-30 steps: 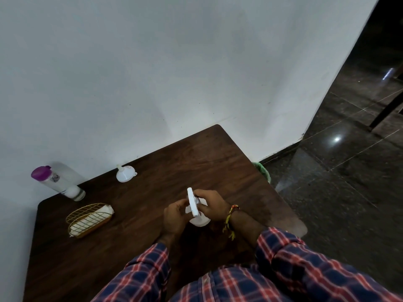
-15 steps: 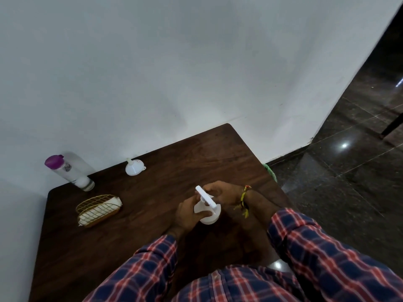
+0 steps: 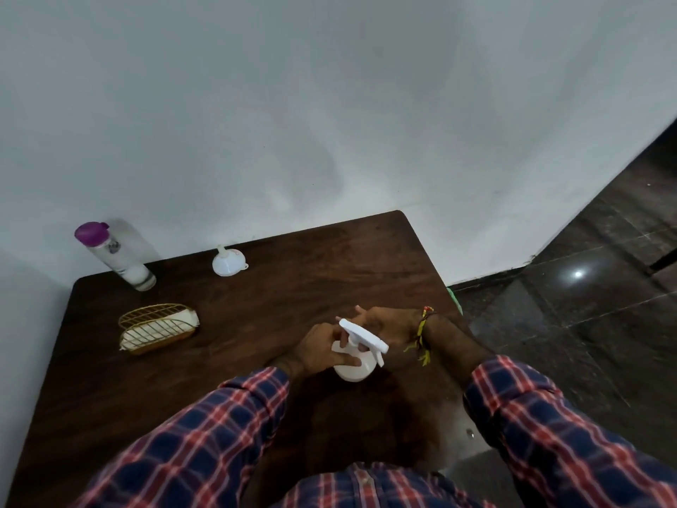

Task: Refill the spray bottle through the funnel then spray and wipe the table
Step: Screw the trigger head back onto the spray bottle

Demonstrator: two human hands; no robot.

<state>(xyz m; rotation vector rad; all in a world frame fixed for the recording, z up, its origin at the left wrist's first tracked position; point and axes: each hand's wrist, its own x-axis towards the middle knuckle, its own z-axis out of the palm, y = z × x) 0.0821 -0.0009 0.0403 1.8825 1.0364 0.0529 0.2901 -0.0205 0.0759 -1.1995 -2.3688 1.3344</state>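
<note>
**A:** So where's the sprayer (image 3: 353,361) right now? Is the top off yet?

**B:** Nope, looks like it's on. It's standing upright on the table (image 3: 256,416), near the front edge, right between both hands. Left hand (image 3: 320,348) is wrapped around the neck and shoulder, fingers curled on it. Right hand (image 3: 388,324) sits just behind the trigger head, fingers partly spread; can't tell if it's actually gripping or just touching.

**A:** Which way does the head point?

**B:** Its long axis runs diagonal, from far-left down to near-right, nozzle end toward the right wrist. So my guess is the right hand twists the head while the left pins the body. Both are basically on it already.

**A:** And the funnel?

**B:** Funnel (image 3: 229,262) is way back by the wall, well apart from the sprayer, on the left-hand side. Refill bottle (image 3: 115,256) with the purple cap is in the far left corner, with a wire basket (image 3: 157,328) holding a cloth in front of it. Left hand's nearer to all that, but it's busy.
</note>
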